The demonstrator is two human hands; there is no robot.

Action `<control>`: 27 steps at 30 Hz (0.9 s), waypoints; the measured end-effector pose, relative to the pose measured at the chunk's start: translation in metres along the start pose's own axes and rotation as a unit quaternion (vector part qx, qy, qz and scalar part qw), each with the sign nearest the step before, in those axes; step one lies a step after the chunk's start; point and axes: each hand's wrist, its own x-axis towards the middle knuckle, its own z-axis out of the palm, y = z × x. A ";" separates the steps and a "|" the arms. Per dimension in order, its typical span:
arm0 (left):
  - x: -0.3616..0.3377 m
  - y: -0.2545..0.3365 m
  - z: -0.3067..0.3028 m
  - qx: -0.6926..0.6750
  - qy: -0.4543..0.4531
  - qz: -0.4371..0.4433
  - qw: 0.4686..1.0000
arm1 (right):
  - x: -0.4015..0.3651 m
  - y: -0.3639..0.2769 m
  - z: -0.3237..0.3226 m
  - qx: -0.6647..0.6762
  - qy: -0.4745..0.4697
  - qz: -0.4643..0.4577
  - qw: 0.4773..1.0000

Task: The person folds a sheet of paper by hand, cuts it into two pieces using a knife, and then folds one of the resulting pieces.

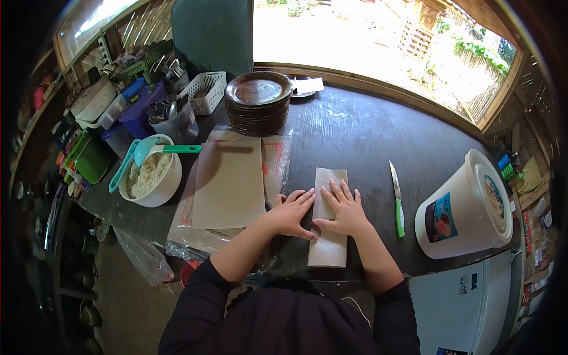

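A folded sheet of brown paper (329, 253) lies lengthwise on the dark table in front of me. My left hand (294, 214) rests at its left edge, fingers stretched out and thumb pointing toward the near part of the paper. Flat on the folded paper lies my right hand (343, 208), its fingers spread. To the left is a stack of flat brown paper sheets (231, 189) on clear plastic packaging with red print (277, 157). A knife with a green handle (399, 216) lies to the right of my right hand, blade pointing away.
A white basket of cooked rice (155, 192) with turquoise serving spoons stands at the left. Behind the paper rises a stack of dark brown plates (258, 106). A white lidded bucket (461, 204) stands at the right edge. Tubs of cutlery (177, 121) crowd the back left.
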 end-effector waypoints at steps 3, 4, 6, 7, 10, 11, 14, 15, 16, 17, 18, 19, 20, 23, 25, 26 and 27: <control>0.002 -0.006 -0.001 -0.028 0.008 0.002 1.000 | 0.000 0.002 0.002 -0.007 0.002 -0.006 1.000; 0.004 -0.007 -0.001 -0.027 0.009 0.002 1.000 | 0.000 0.002 0.001 -0.007 0.003 -0.006 1.000; 0.006 -0.005 -0.002 -0.051 0.031 -0.017 0.998 | 0.000 0.001 0.000 -0.003 0.005 -0.007 1.000; 0.006 -0.005 -0.001 -0.051 0.032 -0.017 0.998 | -0.001 0.001 0.001 -0.004 0.006 -0.008 1.000; 0.008 -0.003 0.003 -0.040 0.061 -0.027 0.997 | 0.000 0.002 0.002 -0.012 0.009 -0.010 1.000; 0.008 -0.003 0.003 -0.040 0.064 -0.029 0.997 | -0.001 0.002 0.002 -0.011 0.008 -0.009 1.000; 0.008 -0.002 0.004 -0.035 0.068 -0.034 0.996 | -0.001 0.001 0.001 -0.009 0.008 -0.009 1.000; 0.008 -0.002 0.004 -0.029 0.068 -0.035 0.997 | -0.001 0.001 0.001 -0.007 0.008 -0.010 1.000; 0.007 -0.001 0.004 -0.030 0.067 -0.035 0.997 | -0.001 0.001 0.001 -0.006 0.007 -0.009 1.000; 0.007 0.000 0.002 -0.030 0.063 -0.036 0.997 | 0.000 0.001 0.001 -0.004 0.008 -0.010 1.000; 0.007 0.001 0.002 -0.030 0.060 -0.037 0.997 | -0.001 0.001 0.001 -0.001 0.010 -0.010 1.000; 0.007 0.001 0.002 -0.031 0.060 -0.038 0.997 | 0.000 0.002 0.003 -0.001 0.010 -0.010 1.000; 0.007 0.002 0.002 -0.024 0.060 -0.039 0.997 | 0.000 0.003 0.005 0.002 0.020 -0.014 1.000; 0.007 0.000 0.003 -0.019 0.060 -0.039 0.997 | 0.001 0.004 0.007 0.004 0.029 -0.020 0.999; 0.007 0.001 0.003 -0.021 0.061 -0.037 0.997 | 0.001 0.004 0.007 0.002 0.027 -0.021 0.999; 0.006 0.003 0.001 -0.018 0.058 -0.040 0.997 | 0.001 0.004 0.007 0.000 0.025 -0.021 0.999; 0.006 0.003 0.000 -0.015 0.054 -0.044 0.997 | 0.001 0.003 0.007 -0.002 0.024 -0.022 0.999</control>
